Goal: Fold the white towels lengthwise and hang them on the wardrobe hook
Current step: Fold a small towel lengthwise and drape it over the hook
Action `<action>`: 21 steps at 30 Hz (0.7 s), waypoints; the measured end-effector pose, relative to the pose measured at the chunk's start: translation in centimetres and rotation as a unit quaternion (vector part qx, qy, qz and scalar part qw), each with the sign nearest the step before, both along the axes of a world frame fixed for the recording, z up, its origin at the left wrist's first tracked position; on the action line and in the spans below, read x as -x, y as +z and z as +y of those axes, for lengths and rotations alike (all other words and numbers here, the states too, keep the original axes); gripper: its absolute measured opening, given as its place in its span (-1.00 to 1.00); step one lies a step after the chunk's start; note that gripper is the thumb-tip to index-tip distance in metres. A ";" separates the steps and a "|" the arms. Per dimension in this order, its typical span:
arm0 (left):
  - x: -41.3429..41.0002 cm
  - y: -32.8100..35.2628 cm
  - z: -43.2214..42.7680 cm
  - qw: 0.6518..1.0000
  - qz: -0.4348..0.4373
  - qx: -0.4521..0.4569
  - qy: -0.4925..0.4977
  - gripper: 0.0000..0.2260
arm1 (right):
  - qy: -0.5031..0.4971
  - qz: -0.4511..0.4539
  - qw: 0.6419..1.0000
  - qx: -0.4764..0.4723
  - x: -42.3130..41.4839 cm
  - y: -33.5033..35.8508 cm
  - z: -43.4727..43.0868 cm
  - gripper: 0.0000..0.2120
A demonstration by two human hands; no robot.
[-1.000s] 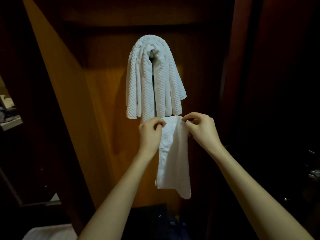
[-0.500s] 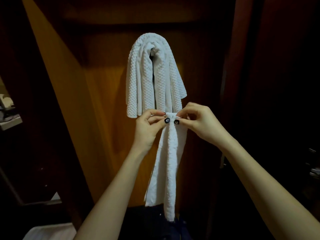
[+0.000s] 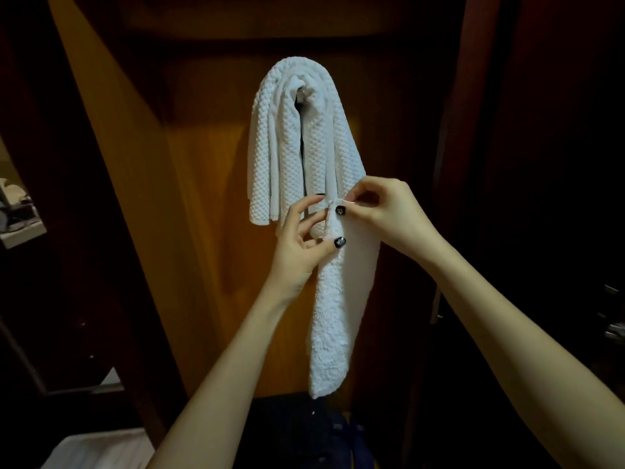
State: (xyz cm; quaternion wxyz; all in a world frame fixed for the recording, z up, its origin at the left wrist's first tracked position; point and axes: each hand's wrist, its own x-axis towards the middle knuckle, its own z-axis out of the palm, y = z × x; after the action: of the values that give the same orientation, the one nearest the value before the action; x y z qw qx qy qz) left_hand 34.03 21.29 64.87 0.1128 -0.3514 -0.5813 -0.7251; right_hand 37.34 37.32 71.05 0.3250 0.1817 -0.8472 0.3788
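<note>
The hook [image 3: 302, 96] sits at twelve o'clock from both hands, straight above, almost buried under one waffle-weave towel [image 3: 287, 147] already draped over it. One smaller towel [image 3: 333, 316] hangs lengthwise, long axis running twelve to six. The right hand [image 3: 382, 214] pinches its top corner; the left hand [image 3: 301, 245] grips the folded edge just below. Both hands look about equally near the hook. Two towels, one hook.

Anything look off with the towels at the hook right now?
Nothing damaged. The waffle towel drapes over the hook unevenly, its right side flaring lower. The second towel isn't hung; both hands pinch its top.
</note>
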 end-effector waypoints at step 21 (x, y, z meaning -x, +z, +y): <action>2.3 2.8 1.0 0.979 0.072 0.189 -0.005 -0.63 | 0.125 -0.038 0.968 0.213 -0.1 -7.1 3.2 -0.58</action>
State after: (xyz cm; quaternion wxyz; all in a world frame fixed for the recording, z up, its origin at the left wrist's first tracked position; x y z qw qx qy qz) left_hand 31.75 22.26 67.66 0.0824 -0.4204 -0.6967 -0.5754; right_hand 37.46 40.53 63.93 0.2741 0.1986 -0.7289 0.5951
